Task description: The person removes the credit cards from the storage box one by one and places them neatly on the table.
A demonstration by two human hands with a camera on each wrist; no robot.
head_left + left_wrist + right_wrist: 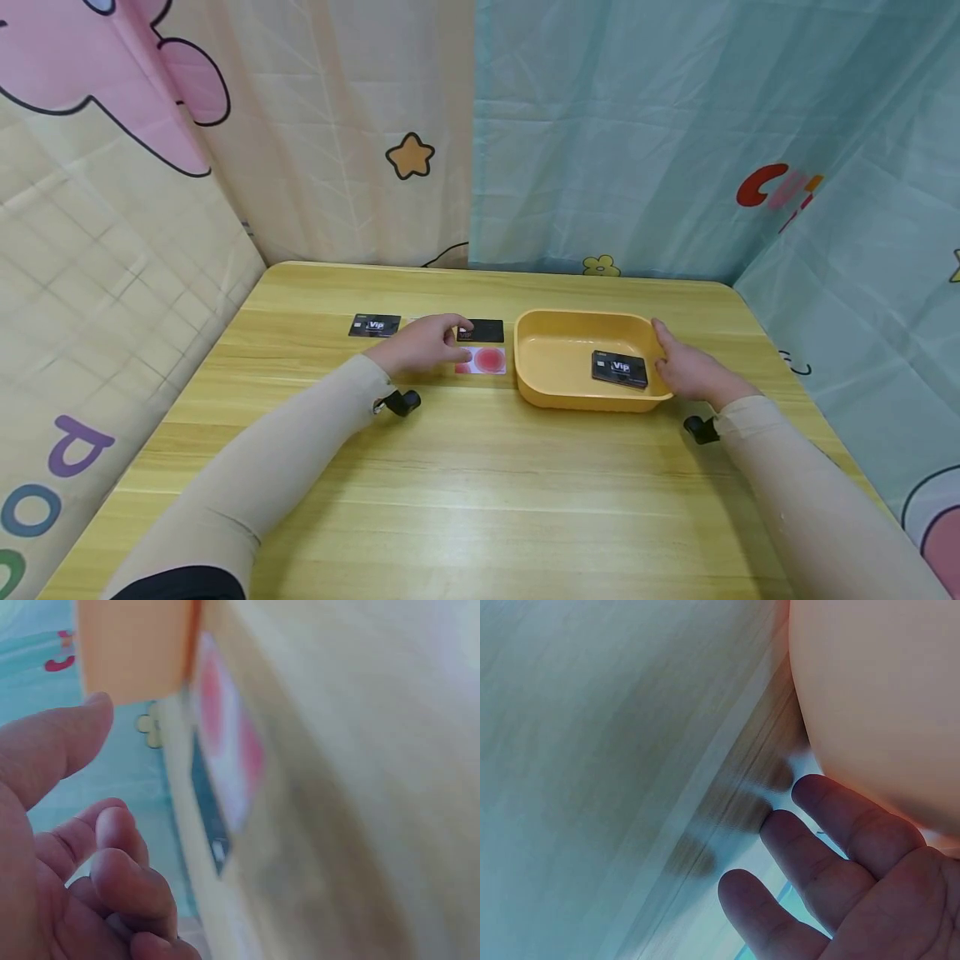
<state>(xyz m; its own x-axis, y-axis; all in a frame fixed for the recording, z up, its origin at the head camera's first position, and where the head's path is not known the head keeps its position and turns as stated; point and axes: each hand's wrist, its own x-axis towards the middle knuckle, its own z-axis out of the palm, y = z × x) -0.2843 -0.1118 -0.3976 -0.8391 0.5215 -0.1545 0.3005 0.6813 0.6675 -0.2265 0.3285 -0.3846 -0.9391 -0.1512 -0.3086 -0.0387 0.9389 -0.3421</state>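
My left hand (423,342) hovers low over cards lying on the wooden table (480,492). Its forefinger reaches the edge of a black card (483,331), and a pink card with a red spot (486,361) lies just right of the knuckles. In the left wrist view the fingers (120,862) are loosely curled and hold nothing, with the pink card (225,742) and the black card (208,814) close by. Another black VIP card (374,325) lies further left. My right hand (690,371) rests against the right end of a yellow tray (577,317); its fingers (832,825) lie straight along the tray wall (877,697). A black VIP card (619,369) lies inside the tray.
Printed curtains close off the table at the back and on both sides. The near half of the table top shows only my two sleeved forearms. The table's right edge runs close to the right forearm.
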